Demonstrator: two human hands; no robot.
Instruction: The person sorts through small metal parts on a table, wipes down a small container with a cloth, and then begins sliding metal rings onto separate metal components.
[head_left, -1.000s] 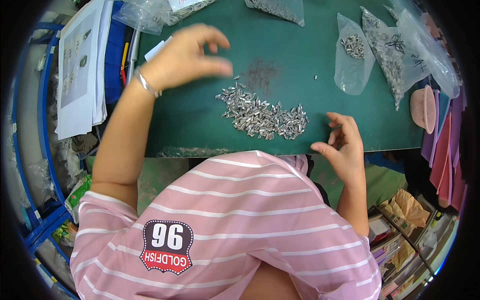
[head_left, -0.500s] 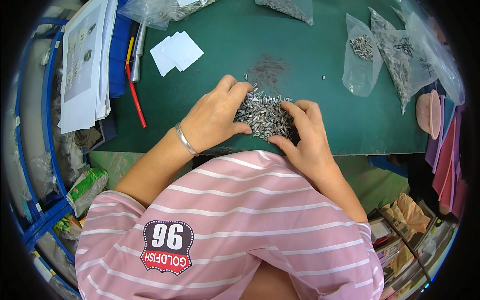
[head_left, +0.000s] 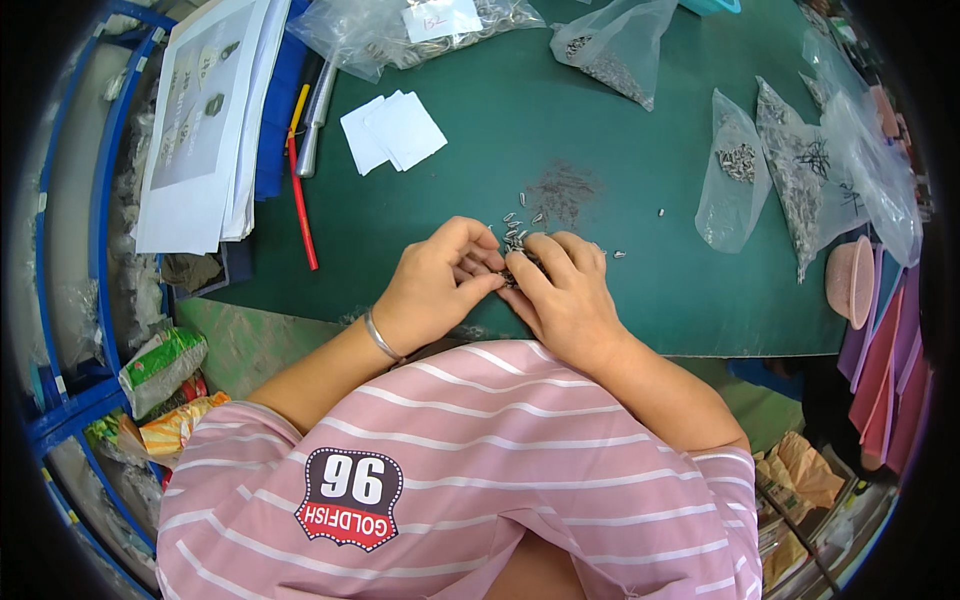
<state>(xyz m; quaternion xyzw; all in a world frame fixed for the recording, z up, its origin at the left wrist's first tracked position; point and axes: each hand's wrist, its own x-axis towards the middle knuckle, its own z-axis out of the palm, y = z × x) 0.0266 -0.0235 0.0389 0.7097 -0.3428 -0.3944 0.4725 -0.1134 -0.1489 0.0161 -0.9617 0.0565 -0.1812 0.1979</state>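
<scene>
Both hands meet, fingers curled, over a heap of small metal parts near the green worktop's front edge, left hand touching right hand; clear bags along its back and right edges hold similar parts.

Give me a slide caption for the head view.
Left hand and right hand cupped together over small metal parts on a green mat.
</scene>
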